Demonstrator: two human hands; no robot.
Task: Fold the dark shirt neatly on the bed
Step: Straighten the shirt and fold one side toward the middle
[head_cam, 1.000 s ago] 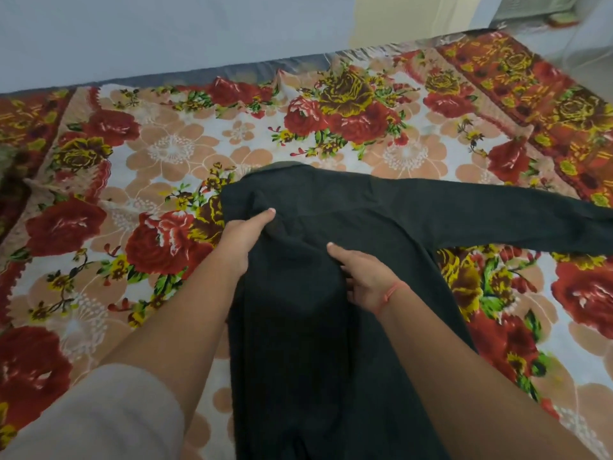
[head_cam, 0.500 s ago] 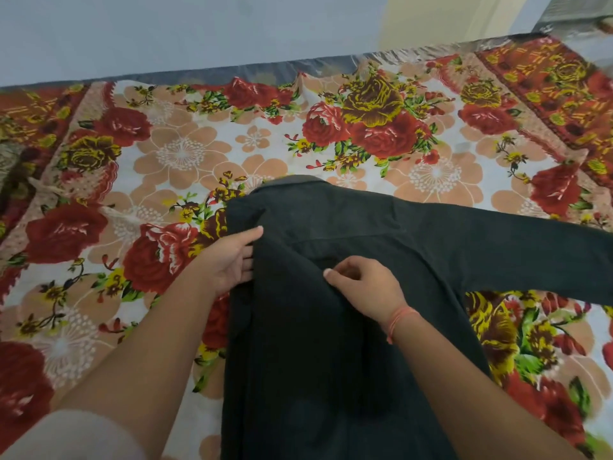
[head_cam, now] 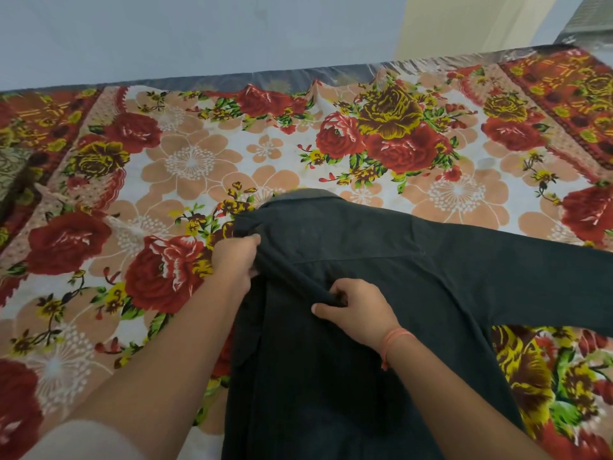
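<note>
Dark shirt (head_cam: 348,376) lies on the bed (head_cam: 199,167), its left side apparently folded in. Both hands pinch one fabric ridge, the right hand (head_cam: 360,312) mid-back and the left hand (head_cam: 237,260) at the shoulder. The outstretched sleeve (head_cam: 530,287) looks not yet folded. Open bedspread lies beyond the collar (head_cam: 298,195).
</note>
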